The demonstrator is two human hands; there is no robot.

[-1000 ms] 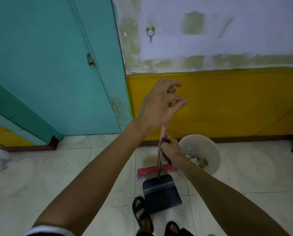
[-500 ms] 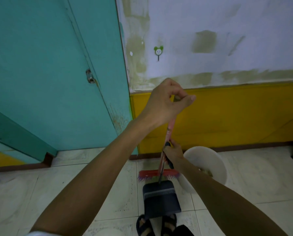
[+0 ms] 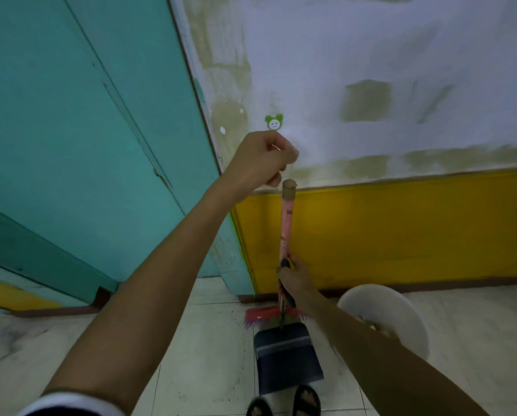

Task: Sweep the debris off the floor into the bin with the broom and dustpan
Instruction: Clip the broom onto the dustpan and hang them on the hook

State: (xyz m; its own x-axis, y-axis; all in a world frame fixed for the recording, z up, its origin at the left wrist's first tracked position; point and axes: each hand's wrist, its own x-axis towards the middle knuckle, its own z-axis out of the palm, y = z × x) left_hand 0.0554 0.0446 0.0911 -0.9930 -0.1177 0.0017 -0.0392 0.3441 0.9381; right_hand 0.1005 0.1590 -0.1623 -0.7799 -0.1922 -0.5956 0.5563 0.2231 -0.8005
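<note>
- The right hand [image 3: 294, 280] gripped the pink handle of the broom [image 3: 286, 229] low down, clasped together with the black handle of the dustpan [image 3: 287, 355].
- The left hand [image 3: 263, 159] was raised with its fingers curled, just above and left of the handle's brown top end. Whether it pinched anything could not be told.
- A green smiley wall hook [image 3: 274, 122] sat just above the left hand on the pale wall.
- The broom stood nearly upright, its red bristle head at the foot of the wall, where the turquoise door [image 3: 71, 130] frame met the yellow wall band [image 3: 401, 229].
- The dark blue dustpan was in front of the bristles, its far edge close behind the black sandals [image 3: 306, 399].
- The white bin [image 3: 383, 307] stood just right of the dustpan, near the baseboard, partly hidden by the right forearm; bits of debris [image 3: 371, 325] showed inside.
- The tiled floor [image 3: 206, 355] lay open to the left of the dustpan as far as the door's lower edge, and again to the right beyond the bin.
</note>
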